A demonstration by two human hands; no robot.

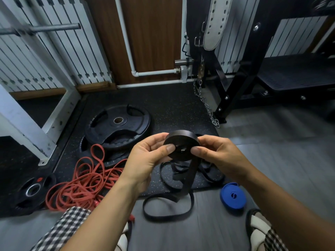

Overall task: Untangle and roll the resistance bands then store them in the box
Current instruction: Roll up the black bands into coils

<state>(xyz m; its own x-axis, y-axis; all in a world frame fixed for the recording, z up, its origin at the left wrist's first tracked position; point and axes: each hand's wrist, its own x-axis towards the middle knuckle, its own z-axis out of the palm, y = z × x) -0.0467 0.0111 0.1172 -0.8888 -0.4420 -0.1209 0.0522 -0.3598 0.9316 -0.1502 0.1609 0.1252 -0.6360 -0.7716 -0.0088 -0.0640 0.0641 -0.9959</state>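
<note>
Resistance band roll (181, 143), black and partly wound, is held at the centre of the view, raised above the floor (272, 160). The grip of the left hand (145, 156) is clamped on the roll from 9 o'clock, with the thumb pressed on the near face and the fingers curled behind the rim. The grip of the right hand (219, 153) is clamped on it from 3 o'clock in the same manner. The unwound tail (189, 176) hangs from the roll at 6 o'clock and runs down to loose black loops on the floor.

Winding is judged to be the step in hand. The core is to be pinned by both thumbs so that the coils cannot slide sideways. The tail is to be fed flat, untwisted and under light, even tension, each turn laid squarely on the one beneath. One grip is to be retained whenever the other is shifted, since slack rubber is likely to spring open.

Count:
- One black roll is held in the hands.
- One finished blue roll (233, 195) lies on the floor at 4 o'clock of it.
- One tangle of red bands (81, 183) lies at 8 o'clock; the number of bands in it cannot be told.
- At least three weight plates (117, 124) lie between 8 and 10 o'clock.
- No box is in view.
</note>
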